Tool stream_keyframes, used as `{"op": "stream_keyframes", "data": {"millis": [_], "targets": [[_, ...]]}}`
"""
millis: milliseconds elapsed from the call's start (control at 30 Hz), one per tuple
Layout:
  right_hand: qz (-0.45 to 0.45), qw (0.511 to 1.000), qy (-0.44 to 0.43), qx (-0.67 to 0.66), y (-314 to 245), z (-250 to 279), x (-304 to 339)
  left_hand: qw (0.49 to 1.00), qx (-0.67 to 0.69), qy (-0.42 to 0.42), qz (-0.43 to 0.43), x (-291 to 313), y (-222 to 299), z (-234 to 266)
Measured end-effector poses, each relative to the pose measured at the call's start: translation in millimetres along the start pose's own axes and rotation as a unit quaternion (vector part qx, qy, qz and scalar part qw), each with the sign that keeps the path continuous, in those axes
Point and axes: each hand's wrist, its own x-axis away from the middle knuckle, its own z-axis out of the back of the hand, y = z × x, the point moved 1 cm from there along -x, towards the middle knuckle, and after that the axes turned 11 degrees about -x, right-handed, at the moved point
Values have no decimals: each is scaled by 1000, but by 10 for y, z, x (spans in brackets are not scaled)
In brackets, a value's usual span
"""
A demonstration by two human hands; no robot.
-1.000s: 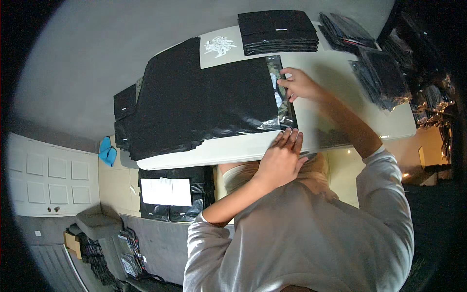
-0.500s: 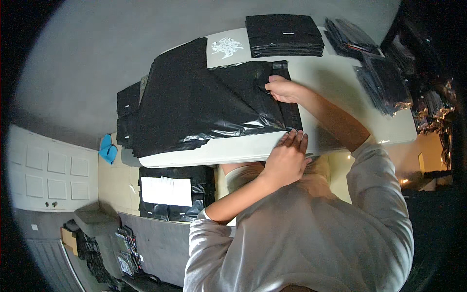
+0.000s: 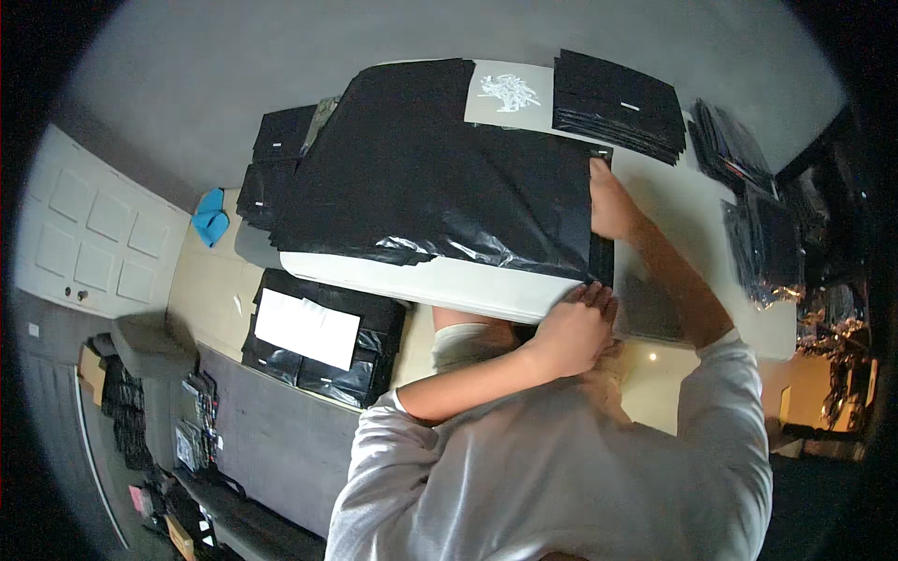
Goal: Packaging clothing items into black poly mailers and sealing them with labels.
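On the white table (image 3: 655,210), a big black plastic bag (image 3: 440,178) covers most of the top. Left hand (image 3: 572,329) pinches its corner at the near edge, right hand (image 3: 610,204) lies flat, fingers together, on its right side.

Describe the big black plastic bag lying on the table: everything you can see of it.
The black plastic bag is large, glossy and thin-looking, lying flat across most of the white table. Its near edge is crinkled and catches light. At its right end, the left hand presses on the near corner and the right hand rests on the edge farther up. A white sheet with a printed design lies at its far edge.
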Motion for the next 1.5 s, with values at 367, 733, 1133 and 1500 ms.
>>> {"op": "stream_keyframes", "data": {"millis": [367,733,1133,1500], "targets": [[132,975,-164,-74,-142,-254,-87,998,-34,-50,16,-10,70,-4],[178,967,-165,-78,-414,-353,-364,996,-33,-86,20,-76,112,-69],[172,976,-119,-67,-667,-395,-366,992,-47,-121,4,-76,123,86],[-25,951,-231,205,-31,52,199,993,91,-77,-1,-183,25,263]]}}
